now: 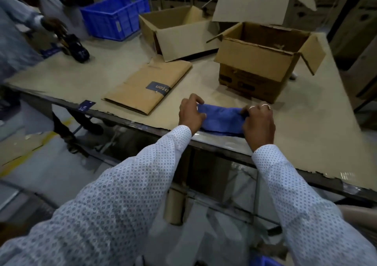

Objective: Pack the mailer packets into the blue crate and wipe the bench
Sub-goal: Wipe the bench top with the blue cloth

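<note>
A folded blue cloth (221,118) lies at the near edge of the cardboard-covered bench (81,77). My left hand (190,112) pinches its left end and my right hand (258,122) grips its right end. A flat brown mailer packet (149,87) with a dark label lies on the bench to the left of the cloth. The blue crate (116,16) stands at the far left of the bench, well beyond my hands.
Three open cardboard boxes stand on the bench: one just behind the cloth (263,63), one further back (177,30) and one at the rear (261,6). Another person's hand (53,26) reaches over a dark tape dispenser (76,47) at far left. A small dark label (85,105) hangs at the bench edge.
</note>
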`<act>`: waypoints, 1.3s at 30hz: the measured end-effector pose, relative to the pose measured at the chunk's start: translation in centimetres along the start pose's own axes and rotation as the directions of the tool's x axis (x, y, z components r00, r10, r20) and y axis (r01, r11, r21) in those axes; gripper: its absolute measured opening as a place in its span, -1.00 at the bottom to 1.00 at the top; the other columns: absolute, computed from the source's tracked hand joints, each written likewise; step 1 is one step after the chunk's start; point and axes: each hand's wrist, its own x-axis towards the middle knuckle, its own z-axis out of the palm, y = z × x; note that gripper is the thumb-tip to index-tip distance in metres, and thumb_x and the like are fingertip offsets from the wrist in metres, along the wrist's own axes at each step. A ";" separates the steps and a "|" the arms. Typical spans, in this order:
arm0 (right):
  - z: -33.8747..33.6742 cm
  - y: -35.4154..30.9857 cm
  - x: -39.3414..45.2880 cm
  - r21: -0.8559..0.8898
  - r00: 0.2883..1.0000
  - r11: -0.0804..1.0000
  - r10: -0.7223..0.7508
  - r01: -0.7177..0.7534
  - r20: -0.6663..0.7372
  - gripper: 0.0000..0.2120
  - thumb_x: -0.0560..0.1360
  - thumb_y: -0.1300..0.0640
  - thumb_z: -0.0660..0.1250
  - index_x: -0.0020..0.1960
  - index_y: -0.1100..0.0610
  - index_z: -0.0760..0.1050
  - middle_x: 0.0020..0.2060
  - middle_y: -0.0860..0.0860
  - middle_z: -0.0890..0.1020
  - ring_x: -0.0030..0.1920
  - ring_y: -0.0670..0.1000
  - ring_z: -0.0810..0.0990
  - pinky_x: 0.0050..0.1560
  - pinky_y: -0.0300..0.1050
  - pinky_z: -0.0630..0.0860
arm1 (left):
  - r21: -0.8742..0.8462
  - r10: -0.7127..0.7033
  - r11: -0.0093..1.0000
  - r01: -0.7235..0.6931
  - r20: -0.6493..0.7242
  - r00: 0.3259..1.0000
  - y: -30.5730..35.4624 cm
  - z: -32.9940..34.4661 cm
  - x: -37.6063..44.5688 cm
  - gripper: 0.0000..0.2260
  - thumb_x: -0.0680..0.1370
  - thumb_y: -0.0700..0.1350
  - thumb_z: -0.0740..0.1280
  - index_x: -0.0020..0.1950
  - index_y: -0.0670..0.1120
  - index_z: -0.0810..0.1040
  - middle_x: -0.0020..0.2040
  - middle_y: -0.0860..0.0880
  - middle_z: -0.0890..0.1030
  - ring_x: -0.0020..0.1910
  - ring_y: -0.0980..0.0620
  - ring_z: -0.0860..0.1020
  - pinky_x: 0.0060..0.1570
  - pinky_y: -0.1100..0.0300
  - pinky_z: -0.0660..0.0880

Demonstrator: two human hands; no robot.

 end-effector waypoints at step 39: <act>-4.4 -17.5 -52.3 0.841 0.625 0.534 -0.688 0.090 0.369 -0.39 0.40 0.48 0.37 0.15 -0.20 0.53 0.12 -0.27 0.50 0.15 -0.16 0.55 0.12 0.06 0.58 | -0.854 -0.748 0.454 0.254 -0.210 0.630 -17.3 -27.1 -69.7 -0.49 0.44 -0.47 0.32 0.15 0.11 0.59 0.18 -0.06 0.56 -0.07 -0.04 0.70 -0.12 -0.11 0.64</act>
